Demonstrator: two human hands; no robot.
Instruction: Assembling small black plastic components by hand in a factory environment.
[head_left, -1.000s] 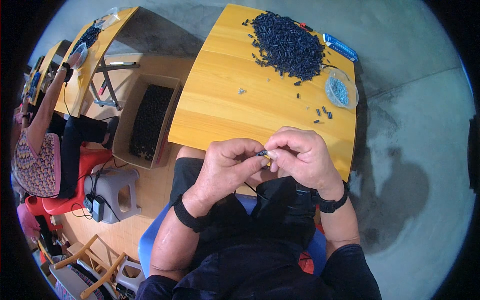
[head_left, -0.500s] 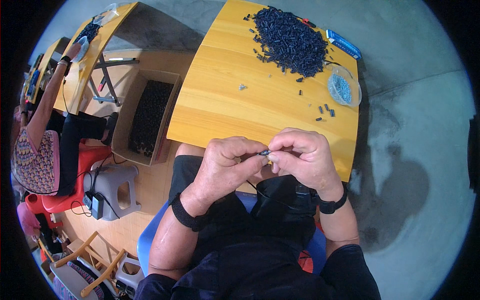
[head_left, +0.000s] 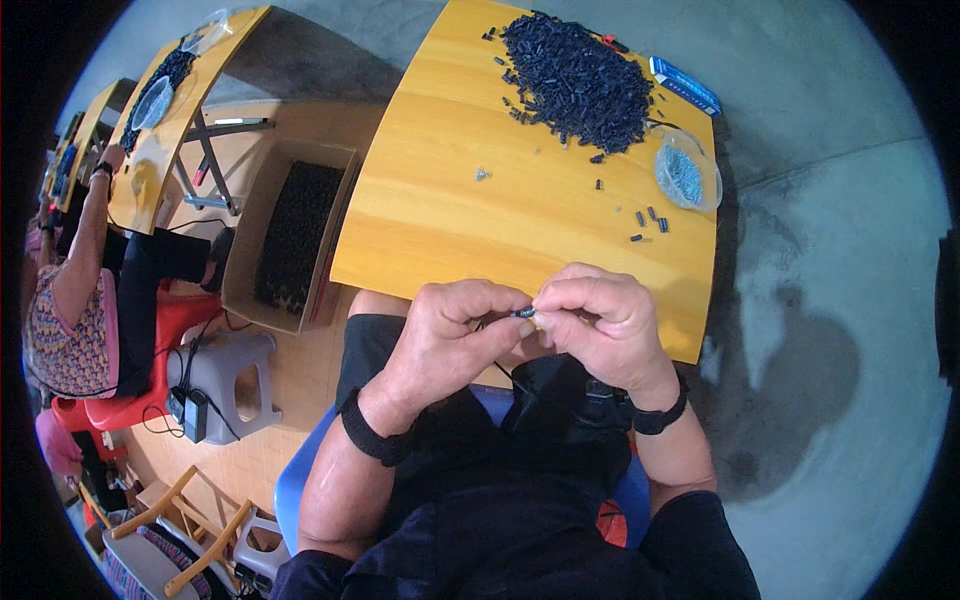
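Just off the table's near edge, my left hand point(head_left: 455, 325) pinches a small black cylindrical part point(head_left: 522, 312) between thumb and fingertips. My right hand point(head_left: 605, 320) meets it from the other side, its thumb and fingertips closed at the part's right end. A tiny yellowish bit shows by the right fingertips; what it is I cannot make out. On the yellow wooden table point(head_left: 440, 200), a large heap of similar black parts point(head_left: 575, 80) lies at the far side. Several loose black parts point(head_left: 652, 218) are scattered nearer, beside a clear bowl point(head_left: 688, 172) of small light-blue pieces.
A blue box point(head_left: 685, 86) lies at the table's far right corner. On the floor to the left stands a cardboard box point(head_left: 290, 235) full of dark parts, near a grey stool point(head_left: 235, 385). A co-worker point(head_left: 80, 320) sits at another table at far left.
My hands still meet at the small part, which has shifted slightly left and down. The co-worker's hand has moved from the bowl toward the nearer part of that table.
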